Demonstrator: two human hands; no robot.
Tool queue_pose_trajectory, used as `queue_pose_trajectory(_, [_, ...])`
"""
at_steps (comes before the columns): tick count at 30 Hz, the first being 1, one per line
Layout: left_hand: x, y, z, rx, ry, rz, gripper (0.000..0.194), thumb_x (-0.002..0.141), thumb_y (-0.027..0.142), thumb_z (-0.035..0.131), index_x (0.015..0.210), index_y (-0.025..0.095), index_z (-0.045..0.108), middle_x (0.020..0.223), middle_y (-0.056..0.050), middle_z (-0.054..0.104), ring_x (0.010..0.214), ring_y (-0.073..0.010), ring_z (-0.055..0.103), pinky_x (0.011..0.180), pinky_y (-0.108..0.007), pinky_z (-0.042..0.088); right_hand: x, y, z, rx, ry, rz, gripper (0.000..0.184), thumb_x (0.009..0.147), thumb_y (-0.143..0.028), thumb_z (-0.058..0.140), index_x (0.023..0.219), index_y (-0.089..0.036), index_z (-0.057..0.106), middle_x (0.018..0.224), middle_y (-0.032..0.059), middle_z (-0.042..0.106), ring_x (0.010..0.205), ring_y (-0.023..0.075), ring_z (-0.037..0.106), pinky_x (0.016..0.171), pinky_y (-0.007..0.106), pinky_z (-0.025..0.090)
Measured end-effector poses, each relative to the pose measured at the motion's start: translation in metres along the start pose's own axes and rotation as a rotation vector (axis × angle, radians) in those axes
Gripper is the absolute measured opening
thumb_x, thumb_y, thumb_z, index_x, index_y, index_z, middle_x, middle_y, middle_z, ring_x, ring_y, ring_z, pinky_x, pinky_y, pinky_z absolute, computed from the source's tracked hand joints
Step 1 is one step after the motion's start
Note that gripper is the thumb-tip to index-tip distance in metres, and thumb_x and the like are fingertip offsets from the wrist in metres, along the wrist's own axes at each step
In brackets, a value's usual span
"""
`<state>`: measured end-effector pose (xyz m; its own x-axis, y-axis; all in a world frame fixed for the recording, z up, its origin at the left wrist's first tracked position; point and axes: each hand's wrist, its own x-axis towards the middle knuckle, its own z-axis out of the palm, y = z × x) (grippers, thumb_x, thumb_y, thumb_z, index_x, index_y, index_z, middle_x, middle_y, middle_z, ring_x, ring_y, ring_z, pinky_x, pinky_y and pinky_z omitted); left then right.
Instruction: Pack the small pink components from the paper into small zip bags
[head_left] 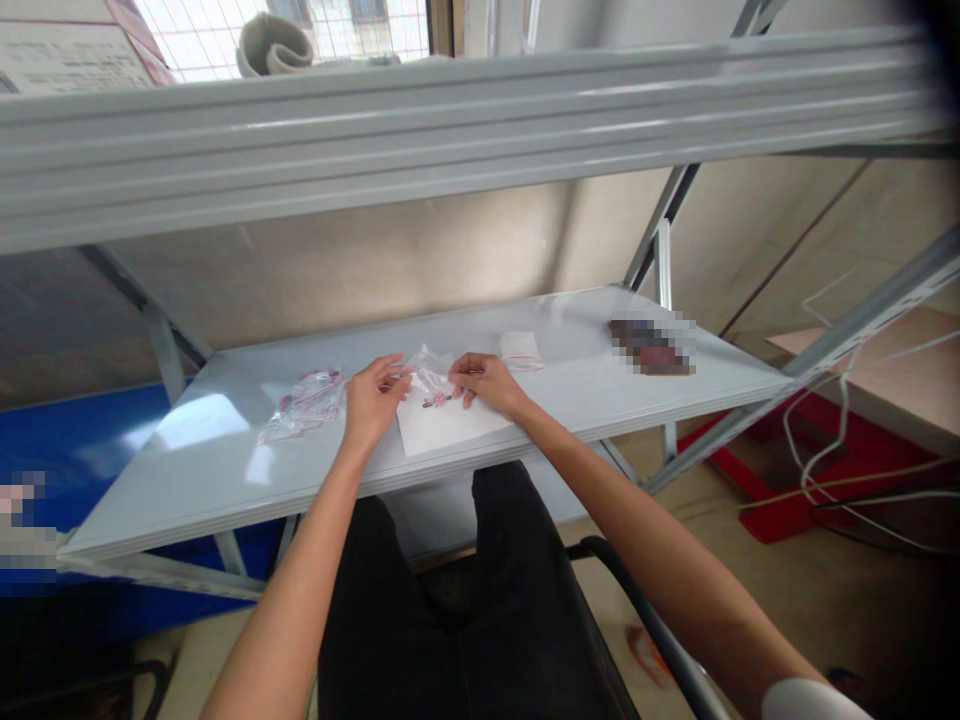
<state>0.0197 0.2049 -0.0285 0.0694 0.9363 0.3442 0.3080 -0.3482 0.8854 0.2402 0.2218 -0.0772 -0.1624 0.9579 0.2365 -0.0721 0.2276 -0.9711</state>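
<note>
A clear plastic bag [429, 372] is held between my two hands, above a white sheet of paper [450, 432] on the grey shelf. My left hand [375, 395] pinches the bag's left side, and my right hand [484, 380] has its fingers closed at the right side. Just below the bag lie small pink and dark pieces [437, 399], too small to name; whether they are inside the bag I cannot tell. To the left of my left hand rests a pile of clear bags [307, 402] with reddish edges.
Behind my right hand sits a stack of small white bags [520, 350] with a red line. A blurred-out dark object [651, 347] lies farther right on the shelf [585, 390]. An upper shelf beam [450, 130] crosses in front of me. Cables [810, 450] hang at right.
</note>
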Motion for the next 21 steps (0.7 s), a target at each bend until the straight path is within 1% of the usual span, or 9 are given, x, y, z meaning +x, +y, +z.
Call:
queue_pose_trajectory(4, [-0.002,0.000,0.002,-0.014,0.034,-0.004,0.046,0.081,0.023,0.072,0.125,0.013,0.066,0.111,-0.013,0.077,0.071,-0.0158,0.071,0.063,-0.026,0.056,0.000,-0.002,-0.001,0.008,0.010,0.012,0.033,0.073,-0.042,0.082,0.080,-0.017,0.062,0.066,0.0016,0.069,0.054,0.0140,0.066,0.046,0.024,0.057])
queue_pose_trajectory(6, [-0.006,-0.002,0.003,-0.006,0.057,-0.019,0.045,0.080,0.021,0.072,0.125,0.013,0.065,0.111,-0.013,0.076,0.071,-0.0161,0.072,0.062,-0.026,0.057,-0.001,-0.002,-0.001,0.014,0.010,0.020,0.034,0.073,-0.042,0.082,0.081,-0.017,0.062,0.065,0.0018,0.069,0.053,0.0141,0.066,0.048,0.025,0.058])
queue_pose_trajectory(10, [-0.019,-0.008,0.007,0.048,0.090,-0.068,0.035,0.081,0.014,0.067,0.116,0.011,0.068,0.103,-0.014,0.077,0.072,-0.0192,0.074,0.065,-0.030,0.059,-0.003,-0.003,0.000,0.026,0.018,0.029,0.034,0.073,-0.041,0.083,0.080,-0.017,0.061,0.065,0.0023,0.069,0.052,0.0147,0.066,0.048,0.027,0.059])
queue_pose_trajectory(14, [-0.035,-0.008,0.017,0.125,0.099,-0.080,0.028,0.079,0.008,0.067,0.106,0.012,0.073,0.097,-0.013,0.079,0.081,-0.0223,0.075,0.080,-0.037,0.060,-0.003,-0.002,0.000,0.042,0.042,0.025,0.032,0.073,-0.038,0.083,0.080,-0.017,0.061,0.068,0.0008,0.067,0.060,0.0157,0.069,0.054,0.028,0.062])
queue_pose_trajectory(17, [-0.053,0.002,0.032,0.181,0.145,-0.051,0.032,0.080,0.007,0.065,0.110,0.015,0.074,0.104,-0.013,0.077,0.092,-0.0251,0.073,0.091,-0.043,0.056,-0.002,0.001,0.001,0.050,0.059,0.027,0.031,0.072,-0.037,0.082,0.080,-0.018,0.060,0.067,-0.0003,0.066,0.060,0.0155,0.069,0.054,0.027,0.062])
queue_pose_trajectory(19, [-0.068,0.011,0.044,0.214,0.160,0.011,0.034,0.083,0.007,0.064,0.113,0.019,0.074,0.111,-0.013,0.074,0.105,-0.0275,0.068,0.100,-0.046,0.051,-0.001,0.003,0.002,0.054,0.061,0.030,0.031,0.072,-0.038,0.082,0.081,-0.018,0.060,0.066,-0.0005,0.066,0.058,0.0152,0.069,0.053,0.027,0.061])
queue_pose_trajectory(20, [-0.074,0.015,0.049,0.226,0.141,0.059,0.032,0.084,0.009,0.064,0.111,0.022,0.075,0.111,-0.011,0.073,0.110,-0.0279,0.066,0.104,-0.046,0.049,-0.001,0.004,0.002,0.056,0.061,0.031,0.031,0.072,-0.038,0.082,0.081,-0.018,0.060,0.066,-0.0004,0.066,0.057,0.0150,0.068,0.052,0.027,0.061])
queue_pose_trajectory(21, [-0.079,0.018,0.054,0.246,0.098,0.127,0.028,0.084,0.011,0.065,0.106,0.023,0.076,0.107,-0.010,0.073,0.111,-0.0283,0.065,0.103,-0.046,0.049,-0.001,0.005,0.002,0.059,0.062,0.030,0.032,0.071,-0.039,0.082,0.081,-0.018,0.060,0.066,-0.0003,0.067,0.056,0.0151,0.068,0.052,0.027,0.060])
